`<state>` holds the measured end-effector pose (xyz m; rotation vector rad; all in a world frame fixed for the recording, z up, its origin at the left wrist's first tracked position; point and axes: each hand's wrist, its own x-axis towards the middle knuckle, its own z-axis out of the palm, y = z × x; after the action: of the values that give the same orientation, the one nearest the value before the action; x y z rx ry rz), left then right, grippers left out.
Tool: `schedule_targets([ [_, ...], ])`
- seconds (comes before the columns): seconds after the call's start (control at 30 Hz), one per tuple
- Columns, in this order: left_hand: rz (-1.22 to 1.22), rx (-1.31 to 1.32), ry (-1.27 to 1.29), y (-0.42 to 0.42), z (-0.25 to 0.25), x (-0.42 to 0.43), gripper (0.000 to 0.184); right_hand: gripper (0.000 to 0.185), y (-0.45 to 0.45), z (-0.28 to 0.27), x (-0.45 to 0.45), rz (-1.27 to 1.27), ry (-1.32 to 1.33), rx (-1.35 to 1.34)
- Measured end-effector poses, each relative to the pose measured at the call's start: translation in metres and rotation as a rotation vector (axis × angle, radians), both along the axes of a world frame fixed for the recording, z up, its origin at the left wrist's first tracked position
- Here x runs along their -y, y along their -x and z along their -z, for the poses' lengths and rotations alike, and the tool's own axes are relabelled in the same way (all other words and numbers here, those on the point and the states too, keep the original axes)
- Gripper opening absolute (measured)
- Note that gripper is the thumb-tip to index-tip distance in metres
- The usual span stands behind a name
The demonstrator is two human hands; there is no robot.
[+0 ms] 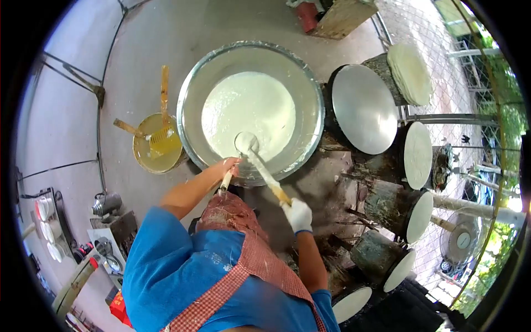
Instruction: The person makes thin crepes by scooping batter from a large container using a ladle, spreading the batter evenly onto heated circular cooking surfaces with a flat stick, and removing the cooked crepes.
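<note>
A large metal basin (251, 55) holds white batter (249, 108). My right hand (297, 215), in a white glove, is closed round the wooden handle of a ladle (246, 143); the ladle's round bowl, coated in batter, lies over the near part of the batter. My left hand (231, 166) is bare, at the basin's near rim, and closed round a light-coloured handle (226, 180) whose other end I cannot make out. A yellow bucket (145, 164) with a yellow brush (165, 141) and another wooden handle stands left of the basin.
Round griddles run down the right side; the nearest to the basin, a bare metal griddle (364, 108), is beside a stack of pale flat rounds (409, 74). Several others bear pale rounds (417, 155). A fan (459, 239) and wire fence are farther right. A wooden box (345, 17) stands at the top.
</note>
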<state>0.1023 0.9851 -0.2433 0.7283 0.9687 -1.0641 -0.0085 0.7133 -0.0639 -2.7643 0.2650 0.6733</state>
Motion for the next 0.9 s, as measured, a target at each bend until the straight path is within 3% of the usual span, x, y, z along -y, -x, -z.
schedule_targets([
  [0.03,-0.107,-0.178,0.170,-0.001,-0.022,0.002,0.037,0.040,0.018,-0.003,-0.004,0.022,0.002,0.005],
  [0.13,-0.183,-0.145,0.273,-0.010,-0.139,0.009,0.039,0.044,0.057,-0.024,-0.012,0.132,-0.050,0.004],
  [0.17,-0.176,-0.159,0.308,-0.011,-0.156,0.006,0.040,0.044,0.065,-0.035,-0.016,0.134,-0.034,0.054],
  [0.2,-0.109,0.007,0.229,-0.011,-0.184,0.006,0.040,0.044,0.072,-0.039,-0.014,0.133,-0.050,0.162],
  [0.23,-0.118,-0.016,0.355,-0.011,-0.237,0.003,0.041,0.045,0.077,-0.044,-0.012,0.131,-0.069,0.272],
  [0.27,-0.100,0.156,0.264,-0.008,-0.275,0.003,0.041,0.045,0.077,-0.048,-0.014,0.135,-0.097,0.393],
  [0.3,-0.142,0.186,0.248,-0.004,-0.314,0.000,0.011,0.047,0.073,-0.050,-0.009,0.113,-0.065,0.498],
  [0.37,-0.066,0.392,0.288,-0.002,-0.374,-0.011,0.011,0.045,0.057,-0.090,-0.003,0.126,-0.049,0.664],
  [0.47,0.103,0.859,0.062,0.005,-0.474,-0.013,0.025,0.043,0.020,-0.145,0.018,0.168,-0.207,0.977],
  [0.5,0.136,0.994,-0.006,0.007,-0.501,-0.014,0.043,0.040,0.011,-0.165,0.023,0.209,-0.246,1.037],
  [0.53,0.166,1.124,-0.048,0.003,-0.521,-0.016,0.048,0.035,0.001,-0.174,0.026,0.308,-0.544,1.063],
  [0.57,0.195,1.251,-0.087,-0.003,-0.538,-0.018,0.054,0.033,-0.006,-0.184,0.026,0.353,-0.643,1.095],
  [0.63,0.218,1.441,-0.136,-0.021,-0.542,-0.020,0.059,0.030,-0.008,-0.203,0.010,0.441,-0.904,1.095],
  [0.7,0.226,1.353,-0.105,-0.051,-0.504,-0.022,0.057,0.023,-0.015,-0.166,-0.004,0.432,-0.968,0.986],
  [0.73,0.322,1.243,-0.093,-0.063,-0.482,-0.024,0.053,0.018,-0.021,-0.134,-0.008,0.388,-0.963,0.947],
  [0.77,0.375,1.061,0.092,-0.073,-0.455,-0.026,0.041,0.021,-0.024,-0.099,-0.010,0.459,-0.935,0.789],
  [0.8,0.329,0.795,0.231,-0.086,-0.422,-0.026,0.015,0.024,-0.014,-0.074,-0.017,0.546,-0.913,0.617],
  [0.83,0.225,0.426,0.267,-0.096,-0.411,-0.017,0.012,0.028,0.006,-0.088,-0.027,0.679,-0.897,0.448],
  [0.9,0.286,0.241,0.275,-0.108,-0.384,-0.003,0.020,0.033,0.048,-0.096,-0.030,0.665,-0.637,0.487],
])
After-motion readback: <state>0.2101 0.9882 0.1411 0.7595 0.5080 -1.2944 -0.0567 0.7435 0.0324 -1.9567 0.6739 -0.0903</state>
